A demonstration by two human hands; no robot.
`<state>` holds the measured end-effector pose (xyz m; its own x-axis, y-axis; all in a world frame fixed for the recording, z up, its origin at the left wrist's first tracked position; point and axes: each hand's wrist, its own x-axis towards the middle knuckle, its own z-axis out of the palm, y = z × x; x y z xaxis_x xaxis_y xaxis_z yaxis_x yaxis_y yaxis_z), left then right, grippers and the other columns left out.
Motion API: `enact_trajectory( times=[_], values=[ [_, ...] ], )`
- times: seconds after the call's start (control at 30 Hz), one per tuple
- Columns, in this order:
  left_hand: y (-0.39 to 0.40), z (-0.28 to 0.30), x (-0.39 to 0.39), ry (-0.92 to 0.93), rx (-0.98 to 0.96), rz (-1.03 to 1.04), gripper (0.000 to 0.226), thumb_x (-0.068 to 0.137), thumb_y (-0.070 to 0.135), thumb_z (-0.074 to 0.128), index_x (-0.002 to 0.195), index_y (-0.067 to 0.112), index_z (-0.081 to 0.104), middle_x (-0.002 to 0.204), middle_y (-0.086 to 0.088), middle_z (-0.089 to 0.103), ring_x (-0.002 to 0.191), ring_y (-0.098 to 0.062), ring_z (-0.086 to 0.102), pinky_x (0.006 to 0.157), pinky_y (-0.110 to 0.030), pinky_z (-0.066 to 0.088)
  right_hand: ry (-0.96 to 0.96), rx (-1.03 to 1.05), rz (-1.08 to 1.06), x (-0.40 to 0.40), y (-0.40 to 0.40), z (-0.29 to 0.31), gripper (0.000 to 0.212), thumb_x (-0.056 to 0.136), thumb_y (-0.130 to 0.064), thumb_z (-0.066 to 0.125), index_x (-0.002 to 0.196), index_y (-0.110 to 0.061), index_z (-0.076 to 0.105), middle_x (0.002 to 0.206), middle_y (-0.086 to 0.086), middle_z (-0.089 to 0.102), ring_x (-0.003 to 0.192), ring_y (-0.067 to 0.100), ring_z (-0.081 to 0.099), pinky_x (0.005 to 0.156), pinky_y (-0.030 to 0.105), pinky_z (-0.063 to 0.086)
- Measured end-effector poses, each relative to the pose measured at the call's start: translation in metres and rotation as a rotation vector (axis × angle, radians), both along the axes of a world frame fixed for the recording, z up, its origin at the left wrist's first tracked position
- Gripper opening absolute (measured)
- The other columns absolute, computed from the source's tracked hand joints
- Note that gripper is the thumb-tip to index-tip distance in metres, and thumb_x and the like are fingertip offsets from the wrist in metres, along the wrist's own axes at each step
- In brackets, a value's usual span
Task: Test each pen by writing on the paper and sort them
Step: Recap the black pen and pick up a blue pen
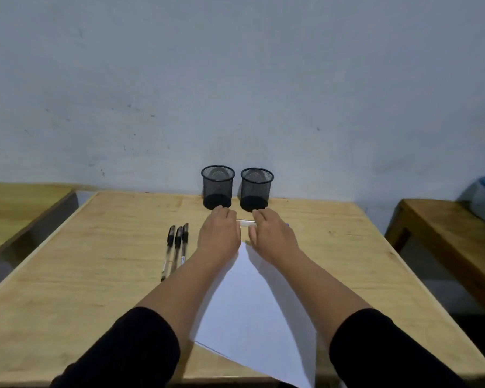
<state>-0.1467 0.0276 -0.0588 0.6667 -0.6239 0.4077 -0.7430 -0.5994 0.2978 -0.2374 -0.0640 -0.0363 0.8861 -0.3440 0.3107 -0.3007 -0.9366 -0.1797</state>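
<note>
Hands: while both forearms are stretched forward over the table, the left hand (218, 233) is laid palm down with its fingers straight and close together, nothing seen in its hold; the right hand (272, 233) is laid likewise, fingers extended, and whether anything is pinched under it cannot be told.
Clear pen: a slim transparent plastic pen (246, 222) is seen lying crosswise between the two hands, partly hidden by the right hand; a small blue tip (287, 225) is shown just beyond that hand.
Black-capped pens: three slender clear-barrelled pens with black caps (176, 249) are laid side by side, nearly touching, left of the left hand.
Paper: a smooth white rectangular sheet of paper (252, 309) is laid at an angle under the forearms, one corner pointed toward the hands.
Cups: two round black wire-mesh pen cups (217, 187) (256, 190) are stood upright, just beside each other, by the wall, with the fingertips close to their bases.
Table: a pale, grained wooden table (95, 275) is used as the bearing surface.
Sleeves: dark, soft fabric sleeves (129, 351) are pushed up above the wrists.
</note>
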Motion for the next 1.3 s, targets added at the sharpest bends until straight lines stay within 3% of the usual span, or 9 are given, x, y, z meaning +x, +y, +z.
enact_trajectory(
  times=[0.33,0.53,0.67,0.77,0.87,1.0,1.13,1.2,1.3],
  values=[
    [-0.063,-0.025,-0.006,0.008,0.121,-0.067,0.029,0.09,0.014,0.049,0.118,0.013,0.052,0.119,-0.006,0.056,0.113,-0.019,0.047,0.092,-0.031,0.044,0.039,0.058,-0.125,-0.016,-0.061,-0.032,0.04,0.097,-0.024,0.038,0.133,-0.009,0.045,0.13,0.009,0.05,0.117,0.023,0.049,0.088,0.032,0.046],
    [-0.071,-0.035,-0.001,0.01,0.121,-0.088,0.022,0.091,0.011,0.051,0.111,0.016,0.058,0.108,-0.005,0.06,0.101,-0.019,0.051,0.079,-0.031,0.047,0.024,0.061,-0.088,-0.008,-0.082,-0.053,0.03,0.096,-0.019,0.043,0.115,-0.003,0.059,0.111,0.014,0.058,0.105,0.027,0.051,0.079,0.035,0.047],
    [-0.072,-0.034,0.002,0.01,0.105,-0.102,0.018,0.092,0.012,0.049,0.105,0.015,0.059,0.102,-0.005,0.06,0.097,-0.02,0.05,0.071,-0.029,0.041,-0.025,0.148,-0.09,-0.003,-0.087,-0.055,0.025,0.094,-0.017,0.048,0.111,-0.004,0.062,0.108,0.013,0.057,0.102,0.026,0.05,0.081,0.032,0.043],
    [-0.069,-0.032,0.004,0.037,0.07,-0.102,0.015,0.093,0.014,0.048,0.102,0.016,0.059,0.098,-0.005,0.06,0.096,-0.019,0.048,0.07,-0.028,0.038,-0.056,0.331,-0.093,-0.005,-0.089,-0.047,0.019,0.091,-0.016,0.054,0.105,-0.007,0.062,0.103,0.01,0.059,0.093,0.02,0.05,0.075,0.023,0.041],
    [-0.063,-0.027,0.005,0.125,-0.069,-0.106,0.011,0.091,0.019,0.053,0.096,0.018,0.062,0.092,-0.004,0.061,0.092,-0.02,0.05,0.07,-0.033,0.043,-0.265,0.713,-0.157,-0.007,-0.087,-0.032,0.01,0.085,-0.014,0.062,0.094,-0.012,0.066,0.078,-0.003,0.058,0.068,0.008,0.05,0.057,0.01,0.038],
    [-0.059,-0.01,-0.005,0.181,-0.25,-0.164,0.011,0.088,0.014,0.056,0.094,0.017,0.065,0.088,-0.004,0.064,0.084,-0.019,0.055,0.073,-0.032,0.044,-0.52,1.203,-0.13,-0.008,-0.074,-0.014,0.003,0.083,-0.009,0.066,0.083,-0.012,0.065,0.061,-0.005,0.051,0.059,0.01,0.047,0.063,0.022,0.043],
    [-0.055,0.011,-0.018,0.294,-0.367,-0.195,0.011,0.082,0.013,0.063,0.093,0.015,0.064,0.088,-0.003,0.068,0.083,-0.018,0.061,0.077,-0.028,0.047,-0.54,1.114,-0.063,-0.003,-0.058,-0.002,0.013,0.088,-0.018,0.06,0.076,-0.02,0.061,0.075,0.006,0.06,0.075,0.019,0.052,0.077,0.045,0.05],
    [-0.049,0.026,-0.022,0.34,-0.484,-0.187,0.015,0.082,0.014,0.064,0.097,0.013,0.065,0.089,-0.003,0.069,0.084,-0.015,0.063,0.079,-0.023,0.047,-0.548,1.013,-0.038,-0.003,-0.052,0.007,0.011,0.092,-0.017,0.053,0.082,-0.018,0.059,0.082,0.005,0.064,0.079,0.02,0.058,0.082,0.047,0.05],
    [-0.038,0.052,-0.028,0.375,-0.626,-0.156,0.023,0.086,0.016,0.059,0.109,0.013,0.062,0.096,0.0,0.067,0.086,-0.009,0.06,0.076,-0.007,0.042,-0.503,0.864,0.041,-0.005,-0.04,0.021,0.011,0.094,-0.016,0.046,0.091,-0.013,0.056,0.074,-0.002,0.062,0.072,0.017,0.058,0.077,0.042,0.05]
  ],
)
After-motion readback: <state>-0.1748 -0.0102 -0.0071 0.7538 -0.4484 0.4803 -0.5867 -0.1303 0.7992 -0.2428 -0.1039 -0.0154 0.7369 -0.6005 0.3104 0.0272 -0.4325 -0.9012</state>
